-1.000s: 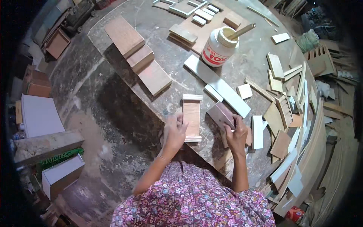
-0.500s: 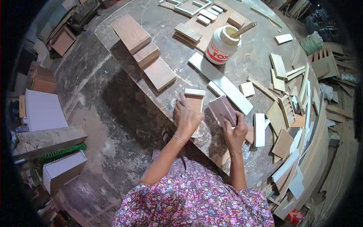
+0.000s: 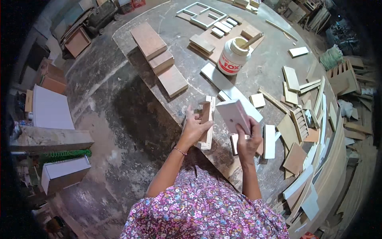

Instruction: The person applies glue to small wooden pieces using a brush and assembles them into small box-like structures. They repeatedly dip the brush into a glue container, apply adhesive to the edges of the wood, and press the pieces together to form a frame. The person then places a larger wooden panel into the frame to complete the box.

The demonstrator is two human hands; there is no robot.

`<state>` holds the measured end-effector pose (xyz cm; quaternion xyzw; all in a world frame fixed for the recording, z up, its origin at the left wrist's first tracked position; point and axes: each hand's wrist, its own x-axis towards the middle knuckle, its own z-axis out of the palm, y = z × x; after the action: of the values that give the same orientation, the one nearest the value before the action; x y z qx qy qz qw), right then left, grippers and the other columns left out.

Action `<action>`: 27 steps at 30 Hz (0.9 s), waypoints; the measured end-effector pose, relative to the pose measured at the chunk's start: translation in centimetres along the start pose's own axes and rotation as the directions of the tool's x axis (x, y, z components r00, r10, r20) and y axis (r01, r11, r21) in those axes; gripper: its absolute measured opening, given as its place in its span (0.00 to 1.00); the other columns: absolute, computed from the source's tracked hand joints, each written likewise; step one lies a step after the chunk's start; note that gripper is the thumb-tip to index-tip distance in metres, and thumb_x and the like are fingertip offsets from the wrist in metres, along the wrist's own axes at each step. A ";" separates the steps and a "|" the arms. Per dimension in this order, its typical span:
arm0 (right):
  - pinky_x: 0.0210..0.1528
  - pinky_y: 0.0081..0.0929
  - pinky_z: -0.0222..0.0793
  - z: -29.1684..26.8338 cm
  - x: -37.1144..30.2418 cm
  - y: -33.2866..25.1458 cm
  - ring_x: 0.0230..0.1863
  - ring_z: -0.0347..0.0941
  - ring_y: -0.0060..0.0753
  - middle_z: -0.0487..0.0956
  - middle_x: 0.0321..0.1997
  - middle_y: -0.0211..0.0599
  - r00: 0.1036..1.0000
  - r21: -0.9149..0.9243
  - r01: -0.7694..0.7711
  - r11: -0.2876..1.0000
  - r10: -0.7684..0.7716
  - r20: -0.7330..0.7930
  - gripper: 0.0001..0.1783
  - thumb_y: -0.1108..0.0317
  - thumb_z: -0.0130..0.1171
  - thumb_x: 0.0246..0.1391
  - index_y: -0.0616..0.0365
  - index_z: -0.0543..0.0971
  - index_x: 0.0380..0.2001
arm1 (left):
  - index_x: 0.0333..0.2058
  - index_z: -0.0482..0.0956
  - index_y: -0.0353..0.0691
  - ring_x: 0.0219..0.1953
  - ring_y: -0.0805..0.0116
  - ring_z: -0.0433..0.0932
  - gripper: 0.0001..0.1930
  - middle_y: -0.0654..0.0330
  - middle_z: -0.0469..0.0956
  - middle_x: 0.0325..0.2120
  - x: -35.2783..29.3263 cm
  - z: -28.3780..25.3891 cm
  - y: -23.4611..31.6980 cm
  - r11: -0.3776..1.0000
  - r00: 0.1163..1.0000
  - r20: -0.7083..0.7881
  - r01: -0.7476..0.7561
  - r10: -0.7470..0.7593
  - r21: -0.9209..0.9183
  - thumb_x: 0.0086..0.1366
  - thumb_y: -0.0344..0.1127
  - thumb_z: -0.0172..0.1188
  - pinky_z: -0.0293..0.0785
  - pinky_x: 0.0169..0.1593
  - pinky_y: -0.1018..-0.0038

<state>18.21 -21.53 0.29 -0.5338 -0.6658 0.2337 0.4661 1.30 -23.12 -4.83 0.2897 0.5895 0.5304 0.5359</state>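
Observation:
My left hand (image 3: 193,130), a beaded bracelet on its wrist, grips a small shallow wooden box (image 3: 211,112) near the table's front edge. The box is tilted, with its hollow side toward the left and the fingers partly covering it. In my right hand (image 3: 250,144) is a flat pinkish wooden block (image 3: 234,114), held at its lower right edge with the thumb on its face; a small dark spot or hole shows there. The block is raised over the table, beside the shallow box but apart from it. A long white board (image 3: 248,105) lies partly hidden behind the block.
Beyond the board stands a white jar (image 3: 230,67) with a red label and a wooden stick in it. Three stepped wooden blocks (image 3: 161,61) line the table's left edge. White frames (image 3: 203,15) lie at the back. Wood offcuts (image 3: 292,79) crowd the right side.
My left hand has tipped the shallow box onto its side and its grip has shifted. My right hand has raised and turned the pinkish block, showing its broad face.

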 end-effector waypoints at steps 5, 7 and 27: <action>0.36 0.28 0.68 -0.3 0.0 0.2 0.34 0.74 0.38 0.75 0.34 0.46 0.991 -0.056 0.129 0.990 -0.126 0.055 0.19 0.79 0.58 0.39 0.60 0.71 0.39 | 0.58 0.31 0.31 0.38 0.66 0.73 0.50 0.46 0.67 0.41 -0.8 0.5 0.1 0.987 0.999 0.028 0.025 -0.021 -0.157 0.48 0.25 0.63 0.74 0.39 0.74; 0.37 0.31 0.68 -0.4 0.0 0.8 0.34 0.74 0.41 0.75 0.34 0.47 0.987 -0.113 0.129 0.985 -0.117 0.108 0.18 0.77 0.58 0.40 0.60 0.71 0.39 | 0.58 0.31 0.31 0.38 0.66 0.73 0.49 0.47 0.67 0.42 -0.8 0.3 -0.3 0.994 0.999 0.039 0.013 -0.009 -0.113 0.48 0.24 0.62 0.73 0.39 0.74; 0.38 0.23 0.67 -3.0 -0.7 -0.3 0.34 0.71 0.28 0.74 0.33 0.41 0.975 0.234 -0.205 0.950 0.218 -0.034 0.17 0.69 0.59 0.45 0.65 0.70 0.38 | 0.60 0.26 0.41 0.49 0.64 0.65 0.53 0.55 0.61 0.48 -2.1 2.4 1.3 0.826 0.851 0.150 -0.525 0.504 0.204 0.45 0.21 0.60 0.63 0.52 0.72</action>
<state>20.71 -22.86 1.60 -0.5513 -0.5592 0.3416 0.5164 3.77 -23.93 -2.58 0.5235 0.5238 0.5672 0.3604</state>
